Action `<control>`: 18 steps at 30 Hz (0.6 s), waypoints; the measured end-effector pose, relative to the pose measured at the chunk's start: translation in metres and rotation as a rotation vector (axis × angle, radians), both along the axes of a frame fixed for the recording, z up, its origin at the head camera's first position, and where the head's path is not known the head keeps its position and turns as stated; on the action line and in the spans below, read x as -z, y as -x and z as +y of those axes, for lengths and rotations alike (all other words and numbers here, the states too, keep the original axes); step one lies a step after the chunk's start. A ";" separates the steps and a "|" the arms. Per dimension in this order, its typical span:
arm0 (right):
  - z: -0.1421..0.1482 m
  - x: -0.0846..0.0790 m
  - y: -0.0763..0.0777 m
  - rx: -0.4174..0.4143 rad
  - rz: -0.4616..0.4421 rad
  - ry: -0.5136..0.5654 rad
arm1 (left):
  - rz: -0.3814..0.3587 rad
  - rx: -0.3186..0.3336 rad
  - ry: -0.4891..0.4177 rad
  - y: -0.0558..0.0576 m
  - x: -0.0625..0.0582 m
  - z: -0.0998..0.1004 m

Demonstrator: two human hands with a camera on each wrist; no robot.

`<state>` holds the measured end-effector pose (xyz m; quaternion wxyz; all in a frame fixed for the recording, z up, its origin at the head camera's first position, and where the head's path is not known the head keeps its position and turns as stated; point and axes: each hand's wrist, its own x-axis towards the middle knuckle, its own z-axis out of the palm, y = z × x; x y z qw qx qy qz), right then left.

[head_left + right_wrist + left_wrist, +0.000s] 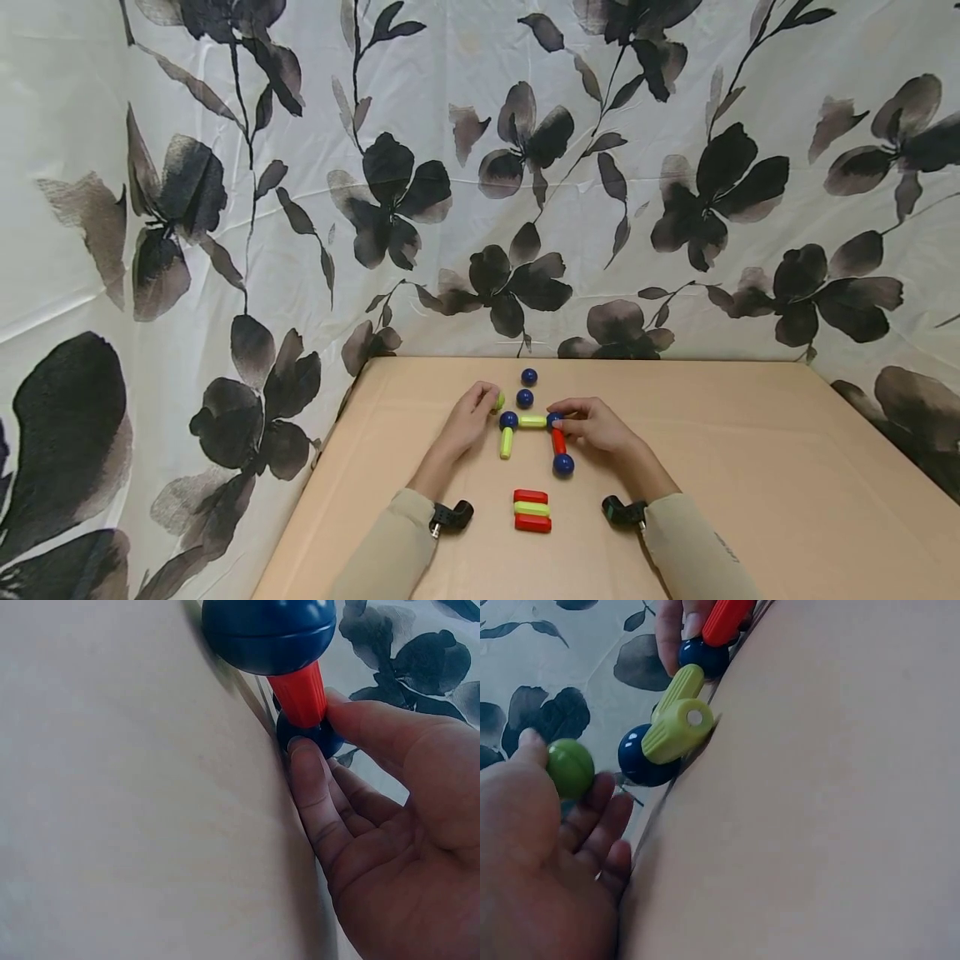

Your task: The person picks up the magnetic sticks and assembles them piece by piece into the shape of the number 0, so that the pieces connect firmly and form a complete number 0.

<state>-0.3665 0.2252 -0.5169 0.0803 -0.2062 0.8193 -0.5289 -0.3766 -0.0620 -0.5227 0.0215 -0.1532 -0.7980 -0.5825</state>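
My left hand [467,418] pinches a green ball [571,769] between thumb and fingers, just left of a joined frame of balls and sticks. In that frame, a yellow-green stick [532,422] links the left blue ball [508,419] to the right blue ball [330,741]. Another yellow-green stick [506,444] runs from the left ball towards me, its near end free. From the right ball a red stick [558,442] leads to a nearer blue ball [563,465]. My right hand [600,425] pinches the right ball with thumb and fingers.
Beyond the frame lie two loose blue balls, a farther one [529,377] and a nearer one [525,398]. Closer to me, a red stick [532,523], a yellow-green stick [531,508] and another red stick [530,496] lie side by side on the tan table [750,483]. Flowered cloth [600,208] hangs behind.
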 end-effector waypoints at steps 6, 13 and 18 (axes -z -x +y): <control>-0.001 0.000 -0.001 -0.007 -0.002 0.012 | -0.039 0.148 0.027 -0.007 -0.007 -0.013; -0.003 0.000 0.001 -0.005 -0.020 0.022 | -0.112 0.395 0.176 -0.007 -0.018 -0.036; -0.001 0.001 0.001 -0.002 -0.036 0.037 | -0.196 0.567 0.249 -0.008 -0.025 -0.041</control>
